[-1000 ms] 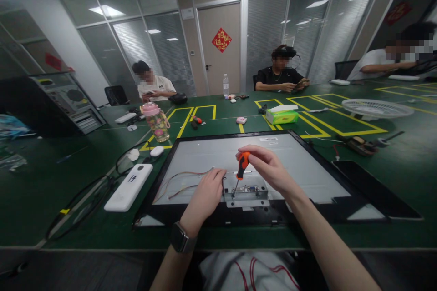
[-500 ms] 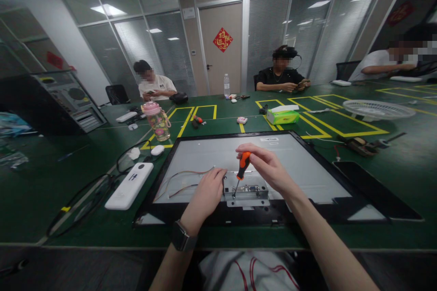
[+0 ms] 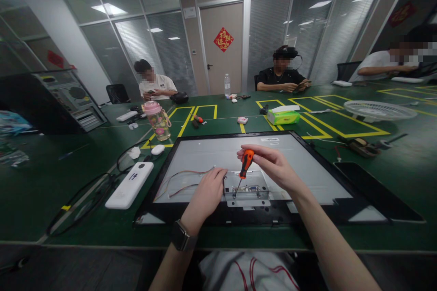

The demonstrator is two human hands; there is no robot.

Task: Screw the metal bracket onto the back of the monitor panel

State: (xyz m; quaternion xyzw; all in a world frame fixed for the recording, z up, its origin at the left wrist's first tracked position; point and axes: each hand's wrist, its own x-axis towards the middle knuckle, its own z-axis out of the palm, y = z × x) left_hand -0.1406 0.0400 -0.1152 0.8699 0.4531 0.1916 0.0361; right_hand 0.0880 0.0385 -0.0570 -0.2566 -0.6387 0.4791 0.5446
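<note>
An orange-and-black screwdriver (image 3: 247,162) is held by the handle in the fingers of my right hand (image 3: 273,163). It leans to the right, its tip down at the left part of a metal bracket (image 3: 251,203) with connector ports. My left hand (image 3: 209,194) has its fingers closed against the bracket's left edge; the fingertips are partly hidden. The bracket sits at the near middle of a flat display panel (image 3: 293,159), which lies back up with a black frame. Thin cables (image 3: 182,173) run across the panel left of the bracket.
Left of the panel are a white power bank (image 3: 129,185), black cables and a pink-lidded bottle (image 3: 157,120). A green tissue pack (image 3: 283,116) stands beyond it. To the right lie a black phone-like slab (image 3: 378,191) and a white racket-like grid (image 3: 378,110). Several people sit across.
The screwdriver handle has turned and tipped slightly to the right with my right hand, its tip staying at the bracket. My left hand has stayed in place.
</note>
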